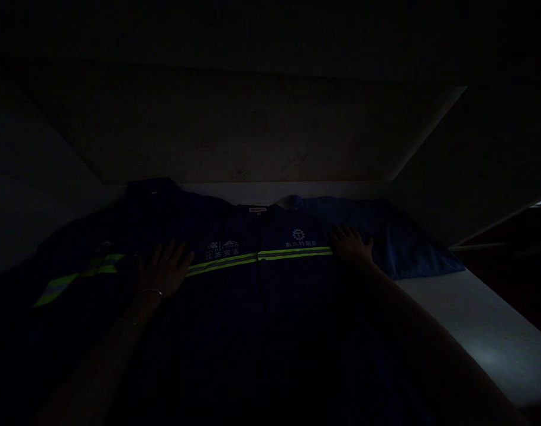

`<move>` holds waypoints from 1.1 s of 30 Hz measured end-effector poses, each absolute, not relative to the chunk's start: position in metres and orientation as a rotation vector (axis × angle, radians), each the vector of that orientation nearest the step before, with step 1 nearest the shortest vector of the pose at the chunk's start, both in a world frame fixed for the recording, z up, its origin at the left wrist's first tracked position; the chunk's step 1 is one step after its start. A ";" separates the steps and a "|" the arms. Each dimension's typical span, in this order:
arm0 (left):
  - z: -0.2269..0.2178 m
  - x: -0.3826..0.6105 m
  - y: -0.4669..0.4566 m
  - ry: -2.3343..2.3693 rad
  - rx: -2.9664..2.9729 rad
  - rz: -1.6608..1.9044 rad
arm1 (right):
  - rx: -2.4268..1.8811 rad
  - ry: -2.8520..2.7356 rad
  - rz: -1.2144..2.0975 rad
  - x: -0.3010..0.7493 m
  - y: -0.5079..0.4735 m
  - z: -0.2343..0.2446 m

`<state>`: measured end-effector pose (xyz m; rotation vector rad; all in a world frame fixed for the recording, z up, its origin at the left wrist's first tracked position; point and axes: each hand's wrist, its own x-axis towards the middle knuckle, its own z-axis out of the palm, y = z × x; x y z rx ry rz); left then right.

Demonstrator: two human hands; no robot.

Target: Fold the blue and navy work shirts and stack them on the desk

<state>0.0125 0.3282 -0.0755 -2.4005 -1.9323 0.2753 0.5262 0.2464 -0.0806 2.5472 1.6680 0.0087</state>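
A dark blue work jacket (270, 296) lies spread out, its front facing up. Across its chest runs a yellow-green reflective stripe (226, 262), with white lettering and logos above it. My left hand (166, 266) rests flat on the jacket's chest near the left sleeve, fingers spread, a thin bracelet (150, 291) at the wrist. Flat on the other side of the chest lies my right hand (352, 244), at the stripe's right end, its fingers stretched out. A small label (258, 210) shows inside the collar. The lower part of the jacket fades into darkness.
The light is very dim. Under the jacket is a pale, smooth surface (478, 331), seen at right. A faintly patterned upright panel (252, 130) stands behind the collar, with side panels left and right. Something dark red (514, 272) shows at far right.
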 end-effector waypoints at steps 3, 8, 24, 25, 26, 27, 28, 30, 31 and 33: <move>-0.076 0.012 0.329 -1.943 -2.405 0.266 | 2.588 1.636 -0.009 0.526 0.247 -0.080; -0.076 0.012 0.329 -1.965 -2.388 0.262 | 2.547 1.667 0.022 0.529 0.249 -0.084; -0.050 0.034 0.303 -1.950 -2.322 -0.096 | 2.645 1.681 0.249 0.490 0.249 -0.045; -0.044 0.041 0.290 -1.887 -2.324 -0.172 | 2.650 1.758 0.318 0.476 0.243 -0.039; -0.040 0.048 0.274 -1.815 -2.352 -0.240 | 2.634 1.872 0.356 0.461 0.236 -0.036; -0.038 0.056 0.256 -1.745 -2.408 -0.293 | 2.594 2.005 0.366 0.445 0.226 -0.035; -0.039 0.063 0.237 -1.695 -2.482 -0.325 | 2.530 2.137 0.343 0.429 0.215 -0.038; -0.048 0.075 0.203 -1.655 -2.629 -0.327 | 2.365 2.320 0.213 0.400 0.194 -0.050; -0.055 0.079 0.189 -1.650 -2.686 -0.305 | 2.298 2.360 0.138 0.388 0.185 -0.059; -0.069 0.084 0.173 -1.658 -2.745 -0.256 | 2.231 2.363 0.020 0.373 0.172 -0.072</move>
